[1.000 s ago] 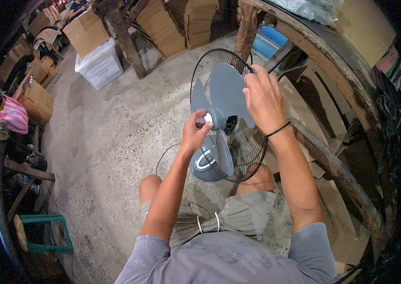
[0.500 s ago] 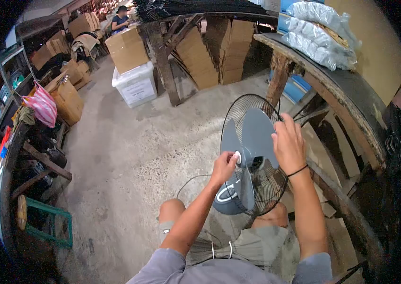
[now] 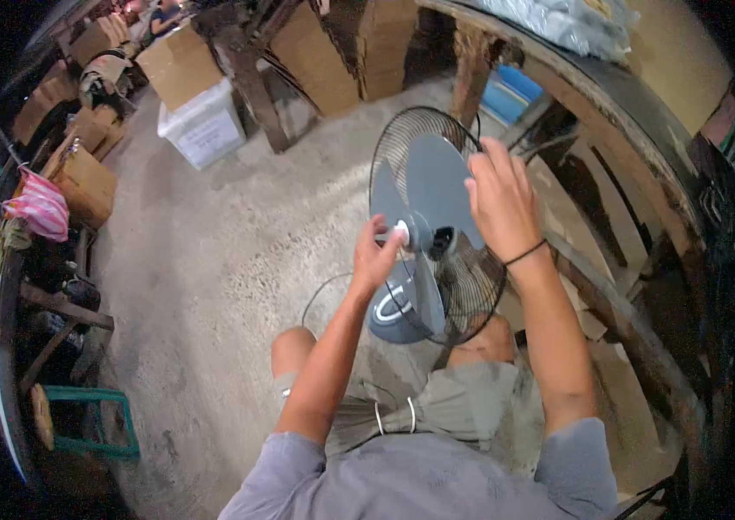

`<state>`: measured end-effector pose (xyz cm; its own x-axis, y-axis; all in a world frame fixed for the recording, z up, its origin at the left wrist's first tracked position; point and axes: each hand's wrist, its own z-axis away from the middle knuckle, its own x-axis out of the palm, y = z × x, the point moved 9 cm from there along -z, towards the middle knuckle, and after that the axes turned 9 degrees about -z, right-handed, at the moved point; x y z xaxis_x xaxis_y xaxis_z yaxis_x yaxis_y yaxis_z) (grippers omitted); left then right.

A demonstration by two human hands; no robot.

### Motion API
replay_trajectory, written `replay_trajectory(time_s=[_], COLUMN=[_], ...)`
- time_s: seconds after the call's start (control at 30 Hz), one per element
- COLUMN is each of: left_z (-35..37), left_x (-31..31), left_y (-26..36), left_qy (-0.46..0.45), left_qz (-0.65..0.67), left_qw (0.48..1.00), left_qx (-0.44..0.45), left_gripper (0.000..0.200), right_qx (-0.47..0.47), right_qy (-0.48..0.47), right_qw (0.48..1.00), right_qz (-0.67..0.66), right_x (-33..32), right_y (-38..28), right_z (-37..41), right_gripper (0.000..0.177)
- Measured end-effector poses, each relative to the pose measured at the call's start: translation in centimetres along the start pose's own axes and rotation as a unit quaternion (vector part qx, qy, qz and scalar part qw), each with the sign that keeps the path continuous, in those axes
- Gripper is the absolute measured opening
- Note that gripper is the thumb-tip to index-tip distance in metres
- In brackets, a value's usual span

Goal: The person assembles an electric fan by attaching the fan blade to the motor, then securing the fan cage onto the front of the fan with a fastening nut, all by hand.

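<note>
Preferably turned square-on, the white cap [image 3: 402, 231] sits at the left hand [image 3: 373, 262], fingers parted, while the right hand [image 3: 504, 206] curls beside the blade [image 3: 437, 178], grip unclear.

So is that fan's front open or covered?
Open: the grey blades stand bare in front of the wire guard, with left hand at the white cap.
</note>
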<state>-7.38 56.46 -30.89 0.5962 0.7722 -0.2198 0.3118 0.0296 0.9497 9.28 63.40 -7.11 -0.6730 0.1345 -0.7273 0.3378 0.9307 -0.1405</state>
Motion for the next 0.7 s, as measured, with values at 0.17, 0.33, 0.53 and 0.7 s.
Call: replay_trajectory(time_s=[0.17, 0.33, 0.53, 0.7], left_z=[0.2, 0.0, 0.2, 0.5], left_x=[1.1, 0.6, 0.9, 0.5], left_y=[0.3, -0.2, 1.0, 0.4], left_qy=[-0.113, -0.070, -0.085, -0.074], left_qz=[0.025, 0.006, 0.024, 0.060], left_qw=[0.992, 0.996, 0.996, 0.989], left_qx=[-0.045, -0.056, -0.018, -0.113], left_gripper=[0.033, 0.030, 0.030, 0.028], right_qx=[-0.001, 0.000, -0.008, -0.011], right_qy=[0.008, 0.007, 0.013, 0.018], right_qw=[1.000, 1.000, 1.000, 1.000], right_qz=[-0.001, 0.008, 0.010, 0.011], right_x=[0.0, -0.1, -0.1, 0.1], right_y=[-0.1, -0.2, 0.0, 0.1], right_z=[-0.4, -0.4, -0.3, -0.3], right_gripper=[0.020, 0.020, 0.021, 0.020])
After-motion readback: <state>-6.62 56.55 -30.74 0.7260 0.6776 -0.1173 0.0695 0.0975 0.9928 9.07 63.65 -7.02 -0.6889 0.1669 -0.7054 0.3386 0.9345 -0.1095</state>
